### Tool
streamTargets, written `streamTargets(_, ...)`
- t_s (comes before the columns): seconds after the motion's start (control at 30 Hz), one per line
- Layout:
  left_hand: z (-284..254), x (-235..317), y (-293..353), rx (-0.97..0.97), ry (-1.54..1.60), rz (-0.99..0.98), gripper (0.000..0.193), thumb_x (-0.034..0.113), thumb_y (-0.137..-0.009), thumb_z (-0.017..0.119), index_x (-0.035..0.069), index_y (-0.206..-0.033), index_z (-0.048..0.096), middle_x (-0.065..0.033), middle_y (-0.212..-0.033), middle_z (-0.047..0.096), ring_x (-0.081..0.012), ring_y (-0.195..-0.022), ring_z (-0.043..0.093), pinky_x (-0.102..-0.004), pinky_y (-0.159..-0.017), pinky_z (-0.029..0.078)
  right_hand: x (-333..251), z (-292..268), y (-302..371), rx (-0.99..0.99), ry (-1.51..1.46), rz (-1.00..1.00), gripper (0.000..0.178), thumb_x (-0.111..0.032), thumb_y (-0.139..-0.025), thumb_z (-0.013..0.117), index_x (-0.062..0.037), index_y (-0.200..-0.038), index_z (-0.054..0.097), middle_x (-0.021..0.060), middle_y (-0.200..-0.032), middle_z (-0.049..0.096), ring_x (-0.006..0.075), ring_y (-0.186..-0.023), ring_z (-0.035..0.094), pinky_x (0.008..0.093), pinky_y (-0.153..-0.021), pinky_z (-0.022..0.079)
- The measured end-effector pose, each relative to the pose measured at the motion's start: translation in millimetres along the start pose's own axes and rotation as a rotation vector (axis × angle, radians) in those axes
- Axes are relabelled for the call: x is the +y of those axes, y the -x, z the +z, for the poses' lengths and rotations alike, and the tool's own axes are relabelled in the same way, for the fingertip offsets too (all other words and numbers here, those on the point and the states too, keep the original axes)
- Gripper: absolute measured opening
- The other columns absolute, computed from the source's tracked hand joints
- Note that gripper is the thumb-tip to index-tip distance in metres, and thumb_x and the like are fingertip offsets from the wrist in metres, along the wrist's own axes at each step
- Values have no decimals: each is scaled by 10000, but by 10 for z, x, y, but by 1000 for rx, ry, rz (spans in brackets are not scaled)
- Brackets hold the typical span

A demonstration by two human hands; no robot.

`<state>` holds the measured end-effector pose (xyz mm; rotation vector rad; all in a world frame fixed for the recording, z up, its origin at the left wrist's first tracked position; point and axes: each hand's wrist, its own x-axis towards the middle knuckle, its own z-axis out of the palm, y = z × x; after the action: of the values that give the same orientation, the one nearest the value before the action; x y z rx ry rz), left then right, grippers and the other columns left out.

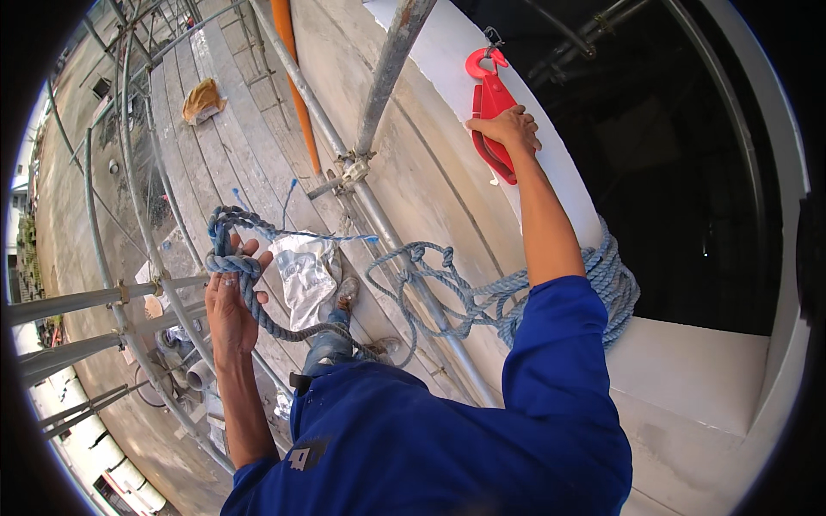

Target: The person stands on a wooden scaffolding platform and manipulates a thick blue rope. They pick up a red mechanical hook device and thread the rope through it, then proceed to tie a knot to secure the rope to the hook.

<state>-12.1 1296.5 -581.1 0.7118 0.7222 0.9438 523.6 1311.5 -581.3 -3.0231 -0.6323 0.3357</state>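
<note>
1. Left hand (231,297) has its grip closed around a bunch of blue rope (249,284), fingers curled over several loops at once. It sits out over the open side of the scaffold, just past the plank walkway (224,129). I'd keep those loops bunched tight in the palm so none slips off and drops through the gap.

2. Right hand (508,129) is pressed onto the red hook block (490,107) hanging against the white ledge (688,370). Fingers wrap its middle; I can't tell how hard they're squeezing. Best to hold the body of the block, well away from the latch at the top.

3. The rope runs from the left hand down past the shoe (346,294), crosses behind the scaffold pole (379,215) and ends in a fat coil (611,275) on the ledge by the right elbow. Watch the tangle near the pole clamp (354,168); looks like it could snag if pulled fast.

4. A crumpled plastic bag (303,271) lies right beside the left hand on the planks, so mind your footing.

5. Feed slack slowly, one loop at a time, I reckon.
</note>
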Motion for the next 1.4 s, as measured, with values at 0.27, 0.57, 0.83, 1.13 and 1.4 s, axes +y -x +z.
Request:
streamTargets(0.27, -175, -118, -125, 67, 43, -216, 479, 226, -1097, 414, 95, -1551, 339, -165, -1213, 659, -48, -566, 490, -187, -394, 351, 507, -59, -238, -142, -154, -213, 1096, -495, -590, 753, 8, -1490, 381, 294, -1410, 491, 424, -1314, 513, 498, -1048, 471)
streamTargets(0.57, 232, -255, -367, -119, -212, -289, 537, 144, -975, 557, -101, -1430, 410, -217, -1363, 590, -93, -838, 555, -228, -631, 464, 1409, -230, 64, -219, -379, -335, 722, -489, -699, 680, -26, -1252, 626, 223, -1091, 673, 360, -1061, 646, 432, -932, 493)
streamTargets(0.83, 579, -624, -374, -307, 6, -449, 700, 308, -952, 638, -14, -1514, 373, -183, -1129, 680, -81, -479, 497, -218, -413, 371, 1962, 6, 402, -46, -299, -382, 701, -485, -728, 682, -26, -1252, 608, 247, -1116, 662, 389, -1093, 620, 450, -1011, 447)
streamTargets(1.13, 908, -547, -588, -470, -736, -401, 675, 247, -884, 830, -16, -1380, 455, -44, -820, 601, -37, -539, 423, -234, -423, 305, 2123, 295, 293, 22, -245, -173, 1216, -801, -677, 660, -14, -1552, 356, 336, -1462, 438, 490, -1391, 408, 586, -1140, 329)
streamTargets(1.4, 972, -234, -447, -509, -752, -225, 721, 566, -962, 641, -50, -1318, 518, -163, -950, 703, -40, -399, 430, -187, -363, 333, 2402, 391, 291, 72, -350, -280, 1267, -971, -733, 432, -29, -1576, 336, 289, -1522, 413, 432, -1425, 409, 569, -1160, 333)
